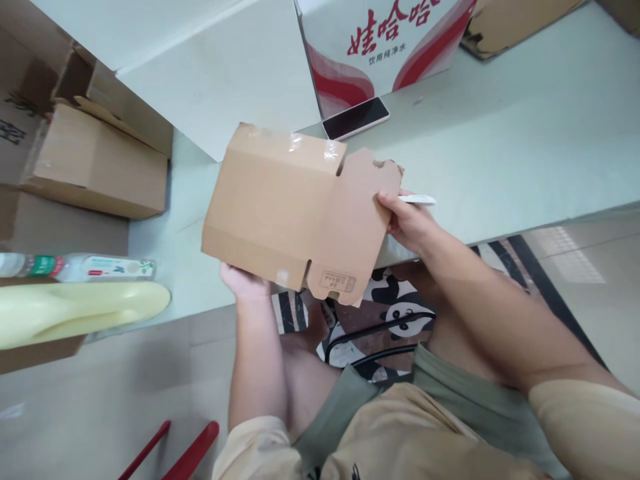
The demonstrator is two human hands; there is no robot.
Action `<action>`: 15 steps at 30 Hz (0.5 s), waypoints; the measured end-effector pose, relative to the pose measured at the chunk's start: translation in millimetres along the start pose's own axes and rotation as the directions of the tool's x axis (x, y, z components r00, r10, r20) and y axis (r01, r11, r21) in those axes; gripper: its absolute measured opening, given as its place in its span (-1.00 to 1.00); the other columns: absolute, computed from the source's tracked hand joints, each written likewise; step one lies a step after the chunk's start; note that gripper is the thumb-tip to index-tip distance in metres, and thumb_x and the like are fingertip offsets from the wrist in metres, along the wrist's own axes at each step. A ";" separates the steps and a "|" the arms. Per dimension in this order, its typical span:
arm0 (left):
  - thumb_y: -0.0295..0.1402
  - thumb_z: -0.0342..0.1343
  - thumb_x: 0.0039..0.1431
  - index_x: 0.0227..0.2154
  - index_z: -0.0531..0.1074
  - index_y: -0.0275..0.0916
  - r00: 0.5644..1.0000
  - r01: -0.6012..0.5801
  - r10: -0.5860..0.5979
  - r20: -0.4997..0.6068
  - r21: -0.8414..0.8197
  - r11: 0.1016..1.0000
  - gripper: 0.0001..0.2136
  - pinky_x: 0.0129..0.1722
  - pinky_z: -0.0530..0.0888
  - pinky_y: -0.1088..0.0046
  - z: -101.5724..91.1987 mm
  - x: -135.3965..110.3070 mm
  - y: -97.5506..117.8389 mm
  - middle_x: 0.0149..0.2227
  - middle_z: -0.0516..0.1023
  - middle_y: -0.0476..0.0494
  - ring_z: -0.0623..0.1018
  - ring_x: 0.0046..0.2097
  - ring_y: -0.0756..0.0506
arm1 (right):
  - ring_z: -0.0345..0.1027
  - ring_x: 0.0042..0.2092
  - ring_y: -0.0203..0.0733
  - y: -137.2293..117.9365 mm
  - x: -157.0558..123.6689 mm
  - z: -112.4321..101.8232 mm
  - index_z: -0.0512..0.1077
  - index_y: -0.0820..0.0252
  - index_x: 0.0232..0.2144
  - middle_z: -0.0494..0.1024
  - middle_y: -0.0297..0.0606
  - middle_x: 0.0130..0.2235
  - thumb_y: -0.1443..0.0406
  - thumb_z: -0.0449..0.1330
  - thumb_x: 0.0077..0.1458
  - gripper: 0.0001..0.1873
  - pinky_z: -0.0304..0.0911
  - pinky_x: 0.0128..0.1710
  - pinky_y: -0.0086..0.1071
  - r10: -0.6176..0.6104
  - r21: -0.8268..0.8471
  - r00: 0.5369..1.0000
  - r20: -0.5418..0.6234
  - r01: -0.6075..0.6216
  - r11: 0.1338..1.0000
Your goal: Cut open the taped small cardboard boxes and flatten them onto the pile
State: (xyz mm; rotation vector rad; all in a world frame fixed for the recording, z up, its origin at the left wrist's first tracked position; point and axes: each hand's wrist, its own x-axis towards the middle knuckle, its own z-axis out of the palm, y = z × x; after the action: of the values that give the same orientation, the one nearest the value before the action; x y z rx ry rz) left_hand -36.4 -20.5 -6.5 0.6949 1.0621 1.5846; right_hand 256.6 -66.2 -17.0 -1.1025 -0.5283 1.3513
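Observation:
An unfolded brown cardboard box [280, 207] is held tilted above the table's front edge, with creases, slots and shiny clear tape along its far flap. My left hand [245, 281] grips its near left edge from below, the fingers hidden under the board. At the right flap, my right hand [409, 220] pinches the edge with the thumb on top. A slim white tool [420, 199] sticks out of that same hand; its other end is hidden, and I cannot tell its kind. Small printed marks show on the near right flap.
Behind the cardboard, a phone [356, 118] lies against a white and red carton [385, 47] on the pale table [500, 147]. At left are brown boxes [100, 153], a plastic bottle [110, 267] and a pale yellow object [85, 310]. More cardboard [515, 23] lies far right.

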 end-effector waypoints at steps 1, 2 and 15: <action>-0.20 -0.02 0.14 -0.17 0.53 -0.19 0.999 -0.033 0.033 -0.003 -0.018 0.999 -0.68 0.18 0.49 0.32 -0.1 -2.2 2.3 -0.02 0.65 -0.18 0.52 0.20 -0.20 | 0.08 -0.62 -0.47 -0.2 -0.6 1.9 0.33 0.13 -0.45 0.34 -0.48 -0.58 -0.04 0.54 -0.37 -0.39 -0.10 -0.71 -0.51 0.007 -0.011 1.000 -0.015 -0.007 1.000; -0.15 -0.06 0.13 -0.15 0.52 -0.18 0.999 -0.047 0.047 0.012 -0.043 0.998 -0.64 0.19 0.48 0.29 -0.3 -4.3 4.7 0.01 0.64 -0.18 0.50 0.23 -0.21 | 0.04 -0.64 -0.50 -0.6 -1.3 3.3 0.32 0.14 -0.46 0.33 -0.48 -0.59 -0.02 0.54 -0.36 -0.41 -0.14 -0.71 -0.52 0.001 -0.016 1.000 -0.027 -0.002 1.000; -0.23 0.30 0.04 -0.18 0.50 -0.20 0.990 0.135 -0.138 -0.034 -0.064 0.989 -0.71 -0.14 0.60 0.39 4.1 -2.3 -10.9 -0.13 0.66 -0.15 0.65 -0.15 -0.10 | -0.04 -0.70 -0.58 -7.6 -60.7 4.9 0.32 0.16 -0.41 0.32 -0.54 -0.61 0.05 0.55 -0.40 -0.38 -0.14 -0.79 -0.62 0.100 0.042 0.991 -0.093 -0.096 0.995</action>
State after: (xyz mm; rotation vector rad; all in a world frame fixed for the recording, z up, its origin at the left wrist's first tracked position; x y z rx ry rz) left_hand -27.4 -21.0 -14.3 0.5408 1.0621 1.5111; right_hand 243.7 -120.4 8.6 -1.1688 -0.3824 1.3806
